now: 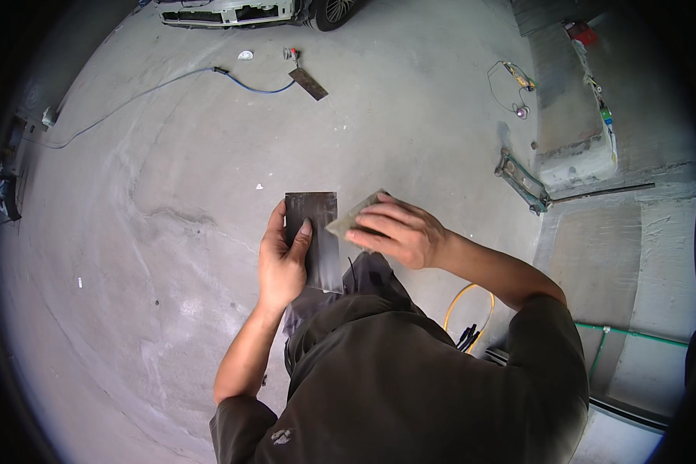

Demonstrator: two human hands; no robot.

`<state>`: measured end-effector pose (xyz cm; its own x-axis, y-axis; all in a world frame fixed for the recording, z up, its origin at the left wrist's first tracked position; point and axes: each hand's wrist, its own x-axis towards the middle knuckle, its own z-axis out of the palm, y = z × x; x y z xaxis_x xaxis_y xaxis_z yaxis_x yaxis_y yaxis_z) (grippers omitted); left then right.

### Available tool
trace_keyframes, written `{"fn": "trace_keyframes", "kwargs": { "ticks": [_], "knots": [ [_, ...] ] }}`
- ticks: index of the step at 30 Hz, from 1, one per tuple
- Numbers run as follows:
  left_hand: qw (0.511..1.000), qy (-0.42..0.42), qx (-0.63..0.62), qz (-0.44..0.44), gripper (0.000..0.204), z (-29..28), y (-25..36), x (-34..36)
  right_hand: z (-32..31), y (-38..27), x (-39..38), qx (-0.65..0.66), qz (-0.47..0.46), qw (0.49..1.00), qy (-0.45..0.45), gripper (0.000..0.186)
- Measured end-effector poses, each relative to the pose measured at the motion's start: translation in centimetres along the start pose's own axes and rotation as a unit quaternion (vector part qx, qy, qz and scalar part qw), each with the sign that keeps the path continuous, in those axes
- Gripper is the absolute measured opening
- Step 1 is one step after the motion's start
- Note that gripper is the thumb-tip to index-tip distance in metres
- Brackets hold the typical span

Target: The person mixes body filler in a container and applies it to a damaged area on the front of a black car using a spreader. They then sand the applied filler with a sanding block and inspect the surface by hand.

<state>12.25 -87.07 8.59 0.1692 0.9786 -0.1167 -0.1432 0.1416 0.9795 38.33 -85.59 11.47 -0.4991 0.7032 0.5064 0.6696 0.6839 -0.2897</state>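
Observation:
My left hand (284,259) is wrapped around the left edge of a dark rectangular metal plate (322,240), its thumb lying on the plate's face. The plate stands lengthwise in front of my lap, darker at its far end and shinier toward the near end. In my right hand (404,232) is a greenish-grey flat pad (352,220), like a folded abrasive sheet, pinched between fingers and a thumb hidden underneath. One corner of the pad points at the plate's right edge. I cannot tell whether the two touch.
On the floor ahead lies another dark plate (309,83), beside an air tool (291,56) on a blue hose (255,89). A car front (228,11) stands beyond. To the right are a floor jack (524,182), a cabled tool (520,76) and a yellow hose (448,309).

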Motion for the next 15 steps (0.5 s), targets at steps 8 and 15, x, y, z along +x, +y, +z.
{"fn": "trace_keyframes", "kwargs": {
  "ticks": [8,15],
  "knots": [
    [0.998,0.0,-0.049,0.032,0.048,-7.6,2.2,5.8,4.8,4.0,10.9,-0.005,0.022,0.999,-0.04,0.025],
    [0.991,0.078,-0.102,0.045,0.041,-10.2,3.1,14.1,15.7,5.8,20.5,0.547,0.441,0.71,0.044,0.032]
  ]
}}
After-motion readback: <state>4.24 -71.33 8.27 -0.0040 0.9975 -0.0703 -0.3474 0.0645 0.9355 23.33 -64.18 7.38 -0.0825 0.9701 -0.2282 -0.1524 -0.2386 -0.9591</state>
